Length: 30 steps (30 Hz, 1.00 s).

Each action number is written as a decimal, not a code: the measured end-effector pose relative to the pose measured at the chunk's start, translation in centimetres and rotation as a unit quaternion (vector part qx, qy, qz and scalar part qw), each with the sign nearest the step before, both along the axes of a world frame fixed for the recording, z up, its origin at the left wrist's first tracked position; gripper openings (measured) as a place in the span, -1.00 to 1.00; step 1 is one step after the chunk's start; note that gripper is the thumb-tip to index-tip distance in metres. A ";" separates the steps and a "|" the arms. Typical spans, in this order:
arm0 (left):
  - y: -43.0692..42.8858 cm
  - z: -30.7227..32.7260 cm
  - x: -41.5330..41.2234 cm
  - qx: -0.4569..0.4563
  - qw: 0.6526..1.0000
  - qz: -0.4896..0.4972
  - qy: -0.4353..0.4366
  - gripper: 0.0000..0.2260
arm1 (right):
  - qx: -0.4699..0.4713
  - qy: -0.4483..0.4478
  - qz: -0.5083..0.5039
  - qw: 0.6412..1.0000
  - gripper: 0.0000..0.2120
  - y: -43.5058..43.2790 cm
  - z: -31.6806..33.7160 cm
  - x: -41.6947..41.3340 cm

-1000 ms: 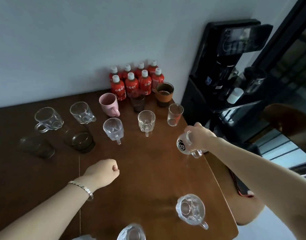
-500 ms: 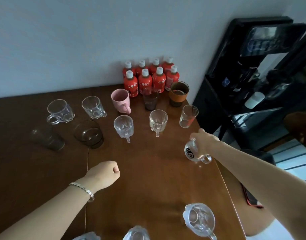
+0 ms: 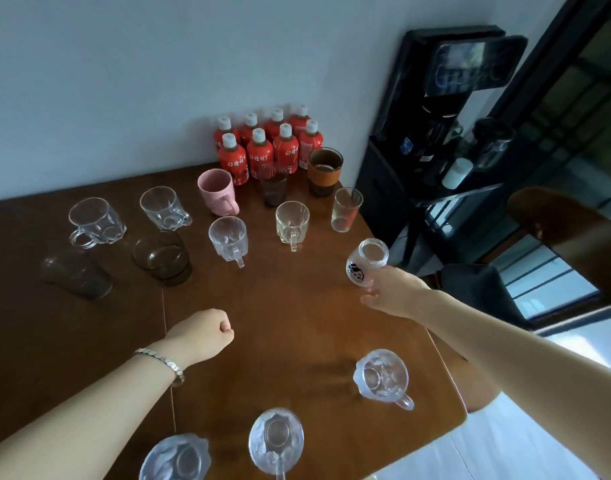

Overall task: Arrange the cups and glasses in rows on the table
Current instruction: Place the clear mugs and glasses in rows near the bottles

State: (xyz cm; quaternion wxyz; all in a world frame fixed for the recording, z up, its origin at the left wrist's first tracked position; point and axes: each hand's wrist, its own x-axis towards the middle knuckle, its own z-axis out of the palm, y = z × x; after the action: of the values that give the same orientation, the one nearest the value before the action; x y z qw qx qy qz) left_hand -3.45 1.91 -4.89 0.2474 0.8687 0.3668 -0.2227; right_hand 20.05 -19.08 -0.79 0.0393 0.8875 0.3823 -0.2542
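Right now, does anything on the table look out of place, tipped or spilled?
Nothing looks spilled or tipped. Three clear mugs sit apart near the front edge, outside the rows at the back. The printed glass by the right hand stands close to the right edge of the table.

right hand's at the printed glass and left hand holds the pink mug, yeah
No: the head view shows the left hand a bare fist, apart from the pink mug. The right hand is at the printed glass.
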 end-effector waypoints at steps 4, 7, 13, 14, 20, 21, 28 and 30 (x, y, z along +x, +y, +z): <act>-0.9 -0.3 0.1 0.001 1.000 -0.028 0.010 -0.88 | -0.071 0.054 -0.039 0.995 -0.35 -4.0 -0.4 -3.8; -1.8 -0.3 0.3 0.000 0.998 -0.058 0.006 -0.88 | -0.077 0.056 -0.057 0.994 -0.18 -6.6 -1.6 -6.7; -2.8 0.0 -0.1 -0.003 0.997 -0.074 0.021 -0.90 | -0.063 0.041 -0.071 0.995 -0.06 -7.9 -4.3 -9.4; -2.8 -0.1 -0.4 -0.005 0.997 -0.070 0.023 -0.91 | -0.056 0.033 -0.080 0.995 -0.11 -7.6 -4.7 -9.5; -1.6 0.0 -2.4 -0.011 0.999 -0.033 0.028 -0.89 | -0.092 0.019 -0.055 0.994 -0.28 -4.7 -4.2 -8.2; -1.2 0.0 -2.7 -0.012 0.999 -0.023 0.028 -0.88 | -0.097 0.022 -0.045 0.994 -0.28 -3.8 -4.0 -7.9; 0.9 -0.3 -5.1 -0.010 0.999 0.038 0.018 -0.87 | -0.051 0.014 0.016 0.998 -0.36 5.6 -2.6 -5.2; 1.4 -0.4 -5.6 -0.007 0.998 0.052 0.018 -0.86 | -0.026 0.020 -0.018 0.999 -0.35 8.3 -2.8 -4.3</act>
State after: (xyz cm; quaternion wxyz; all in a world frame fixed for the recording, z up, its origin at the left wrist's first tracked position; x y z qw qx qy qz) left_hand -9.06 3.30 -5.28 0.2581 0.8425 0.4141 -0.2282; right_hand 15.78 -10.75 -3.55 0.0501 0.8877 0.3603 -0.2823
